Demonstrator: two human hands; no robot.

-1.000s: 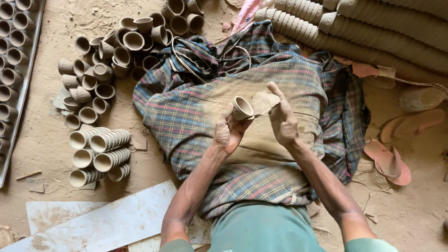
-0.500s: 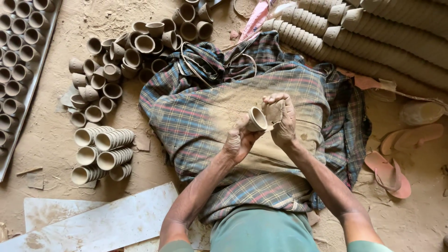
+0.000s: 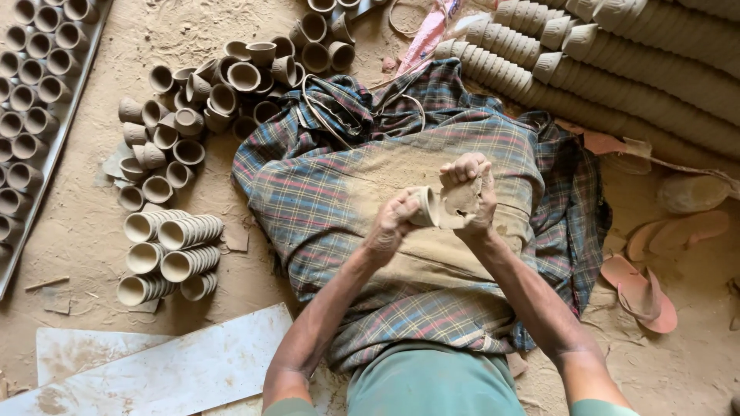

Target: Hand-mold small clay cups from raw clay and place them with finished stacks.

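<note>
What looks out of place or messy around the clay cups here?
The loose clay cups at upper left lie jumbled, many tipped on their sides, unlike the neat nested stacks below them. A pair of sandals lies askew on the sandy ground at right. The cup between both hands looks intact.

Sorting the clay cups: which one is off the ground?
The clay cup held between the left hand and right hand, over the plaid cloth; all others lie grounded.

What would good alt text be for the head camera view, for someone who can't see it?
Seen from above, a seated person's left hand holds a small clay cup on its side while the right hand presses a scrap of sandpaper to it, over a dusty plaid cloth across the lap. Loose and stacked clay cups lie on the sandy ground at left.
</note>
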